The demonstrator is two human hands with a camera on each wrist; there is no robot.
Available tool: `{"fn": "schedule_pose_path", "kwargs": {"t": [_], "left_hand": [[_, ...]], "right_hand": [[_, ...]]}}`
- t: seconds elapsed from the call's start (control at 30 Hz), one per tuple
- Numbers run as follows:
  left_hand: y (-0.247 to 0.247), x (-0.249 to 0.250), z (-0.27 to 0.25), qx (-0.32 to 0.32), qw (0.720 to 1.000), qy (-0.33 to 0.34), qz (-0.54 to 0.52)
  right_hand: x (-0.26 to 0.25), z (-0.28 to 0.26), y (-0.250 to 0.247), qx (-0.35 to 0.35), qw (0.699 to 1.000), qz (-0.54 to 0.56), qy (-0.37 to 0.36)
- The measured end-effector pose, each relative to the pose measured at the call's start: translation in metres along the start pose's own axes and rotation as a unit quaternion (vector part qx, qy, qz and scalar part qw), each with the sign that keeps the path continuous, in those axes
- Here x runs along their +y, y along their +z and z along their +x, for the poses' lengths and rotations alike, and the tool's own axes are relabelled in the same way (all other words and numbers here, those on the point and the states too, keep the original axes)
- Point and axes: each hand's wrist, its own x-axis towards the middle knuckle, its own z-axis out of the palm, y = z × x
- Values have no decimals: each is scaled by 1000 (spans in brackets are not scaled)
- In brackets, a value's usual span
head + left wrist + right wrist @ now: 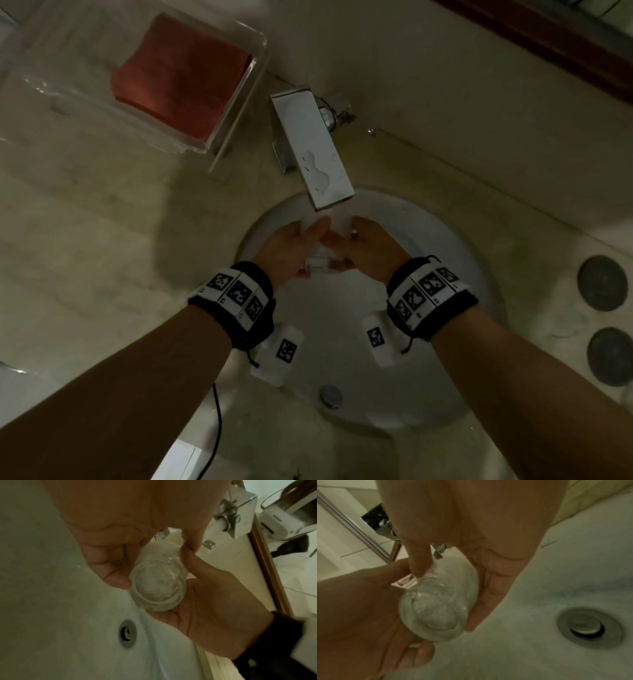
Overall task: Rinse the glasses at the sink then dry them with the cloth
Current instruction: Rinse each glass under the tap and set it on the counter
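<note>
Both hands, the left hand [291,250] and the right hand [371,248], hold a clear glass [322,262] between them over the white sink [445,342], just below the tap [313,147]. A red cloth [181,77] lies in a clear tray [236,113] on the desk [85,222], well apart from the sink.

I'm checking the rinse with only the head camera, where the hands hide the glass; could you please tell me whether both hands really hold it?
Observer: Yes; in the left wrist view the left hand and right hand both curl round a clear thick-based glass tumbler.
Operator: Which way does it point?
Observer: Its round base faces both wrist cameras, so its mouth points toward the square chrome faucet.
Operator: Is water reaching it?
Observer: Probably: its mouth end looks white and frothy in the left wrist view.
</note>
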Motion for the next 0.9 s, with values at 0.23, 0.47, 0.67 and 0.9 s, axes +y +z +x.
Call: {"fn": "schedule_pose_path", "kwargs": {"t": [0.23, 0.47, 0.67, 0.9], "left_hand": [[3, -2, 3, 5, 998, -48, 47], [1, 0, 7, -3, 998, -32, -63], [-9, -1, 6, -37, 995, 83, -34], [-3, 2, 5, 20, 988, 150, 23]], "right_hand": [[2, 7, 3, 13, 992, 19, 121], [-10, -1, -1, 8, 996, 70, 51], [-14, -5, -13, -11, 995, 98, -14], [-15, -4, -10, 8, 995, 60, -83]]}}
